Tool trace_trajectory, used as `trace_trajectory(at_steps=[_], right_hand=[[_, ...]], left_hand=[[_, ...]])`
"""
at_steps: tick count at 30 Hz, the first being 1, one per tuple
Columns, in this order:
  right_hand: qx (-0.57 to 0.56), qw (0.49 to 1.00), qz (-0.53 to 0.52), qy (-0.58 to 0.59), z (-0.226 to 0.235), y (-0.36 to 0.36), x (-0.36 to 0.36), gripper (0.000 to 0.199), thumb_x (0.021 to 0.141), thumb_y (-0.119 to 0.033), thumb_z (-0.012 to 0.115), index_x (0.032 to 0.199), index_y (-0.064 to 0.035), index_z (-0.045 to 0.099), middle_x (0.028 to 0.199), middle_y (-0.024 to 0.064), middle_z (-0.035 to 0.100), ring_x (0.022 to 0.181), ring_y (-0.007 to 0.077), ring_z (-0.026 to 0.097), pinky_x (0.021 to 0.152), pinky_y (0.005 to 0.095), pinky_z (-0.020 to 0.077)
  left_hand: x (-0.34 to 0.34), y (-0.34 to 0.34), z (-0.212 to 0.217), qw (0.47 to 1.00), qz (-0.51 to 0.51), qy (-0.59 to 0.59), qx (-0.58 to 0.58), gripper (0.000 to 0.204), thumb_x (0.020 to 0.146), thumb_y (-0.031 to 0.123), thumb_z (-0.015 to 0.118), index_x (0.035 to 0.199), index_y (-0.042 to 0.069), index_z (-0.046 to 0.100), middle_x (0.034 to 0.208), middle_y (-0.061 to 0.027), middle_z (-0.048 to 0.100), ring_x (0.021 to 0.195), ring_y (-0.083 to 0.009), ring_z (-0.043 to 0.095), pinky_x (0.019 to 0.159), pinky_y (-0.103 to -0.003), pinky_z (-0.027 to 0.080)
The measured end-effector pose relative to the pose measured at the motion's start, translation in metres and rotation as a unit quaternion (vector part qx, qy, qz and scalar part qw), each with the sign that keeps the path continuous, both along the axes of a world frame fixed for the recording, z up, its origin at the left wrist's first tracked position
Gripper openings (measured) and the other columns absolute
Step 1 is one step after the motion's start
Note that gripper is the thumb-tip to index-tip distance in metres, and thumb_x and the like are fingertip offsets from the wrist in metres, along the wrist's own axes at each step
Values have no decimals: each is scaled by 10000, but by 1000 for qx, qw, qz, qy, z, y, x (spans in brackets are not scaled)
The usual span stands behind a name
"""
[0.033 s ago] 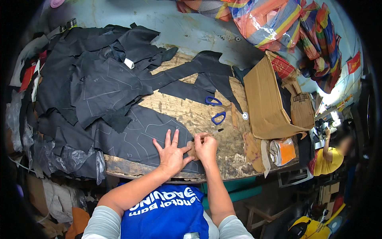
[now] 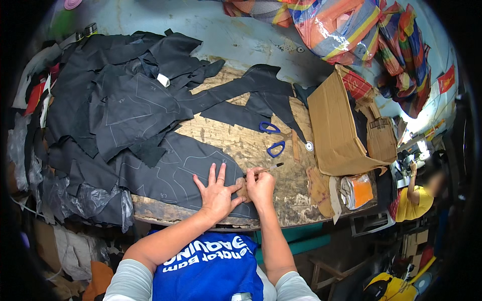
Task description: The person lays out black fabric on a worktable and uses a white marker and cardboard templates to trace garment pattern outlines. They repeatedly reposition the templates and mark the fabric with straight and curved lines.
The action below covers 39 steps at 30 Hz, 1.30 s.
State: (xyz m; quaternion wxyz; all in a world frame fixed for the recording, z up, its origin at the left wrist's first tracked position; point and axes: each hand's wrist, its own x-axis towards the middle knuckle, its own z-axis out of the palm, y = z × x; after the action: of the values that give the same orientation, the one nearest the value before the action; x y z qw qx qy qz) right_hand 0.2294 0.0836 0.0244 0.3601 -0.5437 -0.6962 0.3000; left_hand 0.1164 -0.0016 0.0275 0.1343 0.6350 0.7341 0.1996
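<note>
A black sheet of leather-like material (image 2: 175, 173), marked with pale outlines of pieces, lies at the near edge of the wooden table. My left hand (image 2: 217, 199) is spread flat on it, thumb and fingertips at a small brown pattern piece (image 2: 242, 189). My right hand (image 2: 260, 188) is closed around a pen (image 2: 269, 168), its back end sticking out to the right and its tip down by the pattern's edge, mostly hidden by the fingers. Scissors with blue handles (image 2: 275, 149) lie beyond my right hand, blades partly under black material.
More black sheets (image 2: 75, 85) pile up at the left. A cardboard box (image 2: 331, 125) stands on the right, with brown pattern pieces (image 2: 319, 188) and an orange-and-white packet (image 2: 357, 191) before it. A person in yellow (image 2: 415, 200) sits farther right.
My right hand and the pen have shifted very slightly, the pen's back end a little to the right and nearer. My left hand stays in place.
</note>
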Motion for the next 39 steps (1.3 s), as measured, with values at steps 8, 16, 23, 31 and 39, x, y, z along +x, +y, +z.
trace_trajectory(at_steps=[8, 16, 23, 31, 39], right_hand=[[87, 995, 59, 2, -6, -2, 10, 177, 884, -122, 605, 808, 37, 625, 650, 149, 644, 567, 195, 651, 518, 320, 481], [54, 992, 71, -84, 20, -46, 50, 121, 854, -108, 639, 824, 9, 646, 715, 150, 649, 640, 252, 647, 593, 326, 489], [39, 994, 100, -11, 7, -50, 43, 139, 829, -125, 697, 852, 10, 674, 860, 116, 668, 809, 210, 639, 708, 312, 498], [10, 992, 127, -7, 12, -41, 56, 125, 823, -97, 661, 789, 23, 648, 799, 147, 668, 676, 294, 647, 615, 350, 506], [-6, 982, 47, 182, -12, -41, 31, 129, 924, -109, 590, 881, 11, 611, 752, 39, 640, 660, 79, 566, 603, 222, 457]], left_hand=[[-2, 2, -1, 999, 4, -32, 20, 431, 672, 513, 737, 1044, 296, 726, 1481, -216, 293, 1394, -421, 168, 962, -777, 72], [-4, 8, 0, 999, 9, -40, 25, 376, 677, 474, 749, 987, 262, 751, 1466, -225, 329, 1396, -416, 174, 958, -778, 58], [-4, 9, 1, 999, 17, -47, -4, 282, 758, 440, 692, 994, 295, 745, 1498, -158, 305, 1415, -377, 138, 988, -760, 23], [-4, 9, 1, 998, 16, -56, -2, 283, 748, 436, 702, 991, 297, 746, 1495, -158, 311, 1415, -374, 139, 991, -758, 15], [-16, 1, 1, 998, -4, -66, 3, 318, 725, 415, 730, 1008, 270, 743, 1482, -183, 323, 1406, -352, 198, 1031, -704, 61]])
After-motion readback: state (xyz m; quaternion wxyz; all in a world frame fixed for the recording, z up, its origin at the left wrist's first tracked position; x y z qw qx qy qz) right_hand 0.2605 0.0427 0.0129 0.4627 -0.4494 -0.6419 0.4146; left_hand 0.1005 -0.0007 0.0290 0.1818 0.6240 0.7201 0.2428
